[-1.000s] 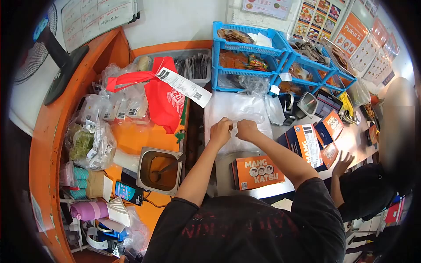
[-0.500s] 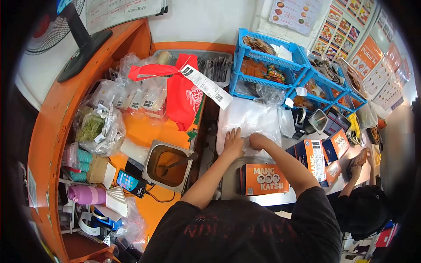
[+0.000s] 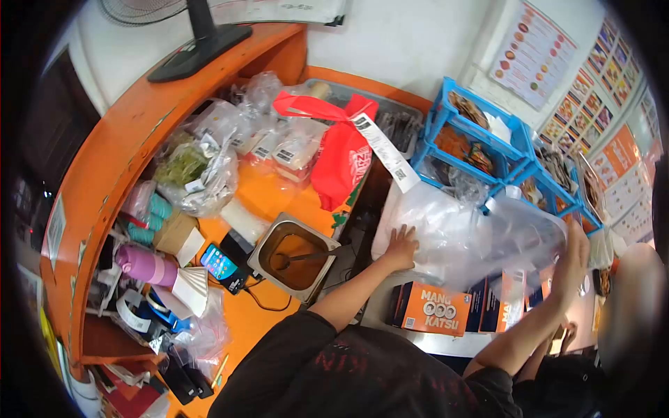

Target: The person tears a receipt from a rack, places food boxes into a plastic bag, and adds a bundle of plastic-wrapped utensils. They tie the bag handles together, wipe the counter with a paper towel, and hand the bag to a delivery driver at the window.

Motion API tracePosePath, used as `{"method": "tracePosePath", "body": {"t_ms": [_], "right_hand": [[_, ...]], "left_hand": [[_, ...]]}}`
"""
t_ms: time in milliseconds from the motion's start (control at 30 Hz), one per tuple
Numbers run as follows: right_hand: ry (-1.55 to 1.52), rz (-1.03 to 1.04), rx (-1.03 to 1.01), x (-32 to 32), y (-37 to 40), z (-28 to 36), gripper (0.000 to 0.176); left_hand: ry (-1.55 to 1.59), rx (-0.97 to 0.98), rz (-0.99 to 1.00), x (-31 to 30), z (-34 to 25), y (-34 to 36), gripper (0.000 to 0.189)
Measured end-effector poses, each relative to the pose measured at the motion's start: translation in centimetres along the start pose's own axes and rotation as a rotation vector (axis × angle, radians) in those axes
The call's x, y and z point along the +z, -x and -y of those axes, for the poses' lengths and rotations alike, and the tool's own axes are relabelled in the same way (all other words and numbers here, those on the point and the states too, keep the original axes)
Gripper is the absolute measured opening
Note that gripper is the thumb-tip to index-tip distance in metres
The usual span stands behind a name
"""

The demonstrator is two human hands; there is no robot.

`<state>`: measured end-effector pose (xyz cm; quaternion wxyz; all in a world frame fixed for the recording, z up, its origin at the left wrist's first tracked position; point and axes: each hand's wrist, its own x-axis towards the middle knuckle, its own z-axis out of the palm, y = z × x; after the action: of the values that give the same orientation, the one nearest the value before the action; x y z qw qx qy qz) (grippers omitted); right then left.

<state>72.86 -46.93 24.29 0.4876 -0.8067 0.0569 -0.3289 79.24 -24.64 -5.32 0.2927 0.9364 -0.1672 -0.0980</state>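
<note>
1. One orange MANG KATSU box (image 3: 437,308) sits nearest the body, between the forearms and just short of the plastic-bag stack.
2. The left hand (image 3: 401,249) lies palm down, fingers spread, on the near left part of the plastic-bag stack (image 3: 418,212); it is the nearer hand to that stack, which reaches away and to the right from it.
3. The right hand (image 3: 575,254) is well apart on the right, its fingers seemingly closed on the far right end of a clear plastic bag (image 3: 519,233); blur hides the exact grip.
4. That bag stretches leftward from the right hand, long axis roughly crosswise, back to the stack; whether its left end is free, I cannot tell.
5. Farther off, blue plastic baskets (image 3: 520,139) stand behind the bag.
</note>
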Motion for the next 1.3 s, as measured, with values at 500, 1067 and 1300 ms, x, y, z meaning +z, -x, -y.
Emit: {"method": "tracePosePath", "body": {"t_ms": [500, 1067, 1300], "right_hand": [[-0.601, 0.162, 0.392, -0.4, 9.6, -2.1, 0.043], [-0.713, 0.579, 0.062, 0.5, 19.8, -8.7, 0.03], [-0.712, 0.518, 0.751, -0.9, 18.4, -6.2, 0.033]], "left_hand": [[0.726, 0.626, 0.389, -10.3, -11.6, 15.8, 0.04], [1.195, 0.071, -0.224, -9.7, -11.5, 15.3, 0.033], [1.41, 0.111, -0.2, -10.4, -14.0, 13.7, 0.041]]}}
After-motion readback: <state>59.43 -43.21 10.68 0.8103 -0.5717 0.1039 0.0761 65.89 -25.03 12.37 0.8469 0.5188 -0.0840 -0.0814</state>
